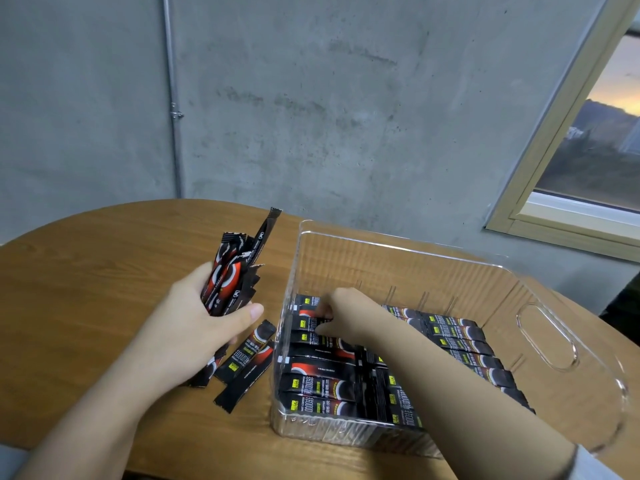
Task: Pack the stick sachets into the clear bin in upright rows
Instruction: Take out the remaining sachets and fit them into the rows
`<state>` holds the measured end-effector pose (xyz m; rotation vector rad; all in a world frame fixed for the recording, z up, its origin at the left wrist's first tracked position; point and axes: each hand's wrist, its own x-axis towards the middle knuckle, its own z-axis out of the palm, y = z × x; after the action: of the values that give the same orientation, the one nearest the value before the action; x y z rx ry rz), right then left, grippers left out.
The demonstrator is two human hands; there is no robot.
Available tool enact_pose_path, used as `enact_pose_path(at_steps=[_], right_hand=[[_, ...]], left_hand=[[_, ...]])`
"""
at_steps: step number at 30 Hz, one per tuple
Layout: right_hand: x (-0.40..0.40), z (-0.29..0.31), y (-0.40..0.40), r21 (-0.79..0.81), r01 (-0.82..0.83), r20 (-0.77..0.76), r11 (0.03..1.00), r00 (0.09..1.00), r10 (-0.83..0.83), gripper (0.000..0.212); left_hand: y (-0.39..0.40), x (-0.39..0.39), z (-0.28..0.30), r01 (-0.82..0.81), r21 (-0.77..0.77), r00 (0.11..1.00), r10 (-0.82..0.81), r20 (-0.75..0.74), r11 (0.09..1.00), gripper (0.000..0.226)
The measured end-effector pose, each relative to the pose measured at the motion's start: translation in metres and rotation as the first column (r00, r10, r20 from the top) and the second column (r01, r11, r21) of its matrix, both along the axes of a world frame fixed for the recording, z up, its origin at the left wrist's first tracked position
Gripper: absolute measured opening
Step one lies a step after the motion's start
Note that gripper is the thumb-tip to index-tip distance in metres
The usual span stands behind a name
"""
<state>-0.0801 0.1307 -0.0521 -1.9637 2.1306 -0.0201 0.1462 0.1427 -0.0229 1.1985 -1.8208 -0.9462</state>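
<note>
Sachets packed in the bin (322,382) fill the near floor of the clear bin (540,344), side by side in neat rows, and that's where the action is! They look to be lying on their sides rather than standing tall, though through the plastic wall it's hard to be sure. Just left of the bin, a few loose sachets (244,367) lie scattered on the wooden table (104,271), close at hand for the next grab.

Moving up: the right hand (341,311) is down inside the bin, fingers curled onto a sachet at the far end of the left row, apparently nudging or seating it. Whether it's truly pinching that sachet, I can't tell from here. The left hand (204,317) hovers outside, wrapped firmly round a bundle of sachets (232,275) held upright. A ready supply, I'd say, feeding the working hand.

Beyond the hand, the far half of the bin is bare, so there's plenty of room to fill. Behind it all stand a concrete wall (311,98) and a window (595,140).
</note>
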Motion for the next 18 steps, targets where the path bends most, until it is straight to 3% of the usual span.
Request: enact_pose_path(at_steps=[2,5,14,18], right_hand=[[0.0,0.001,-0.003,0.01,-0.005,-0.002,1.0,1.0,0.005,0.027],[-0.002,0.003,-0.004,0.008,-0.019,0.044,1.0,0.999,0.019,0.011],[-0.025,0.029,0.003,-0.171,0.069,0.133,0.983,0.99,-0.046,0.019],[-0.032,0.029,0.012,-0.086,0.076,0.121,0.993,0.991,-0.065,0.018]], left_hand=[[0.0,0.0,0.0,-0.001,-0.002,1.0,0.001,-0.001,1.0,0.02],[0.0,0.0,0.0,-0.001,-0.006,1.0,0.001,0.0,1.0,0.019],[-0.003,0.001,-0.001,0.004,-0.01,1.0,-0.004,0.008,1.0,0.019],[-0.004,0.001,-0.002,0.005,-0.009,1.0,-0.005,0.006,1.0,0.019]])
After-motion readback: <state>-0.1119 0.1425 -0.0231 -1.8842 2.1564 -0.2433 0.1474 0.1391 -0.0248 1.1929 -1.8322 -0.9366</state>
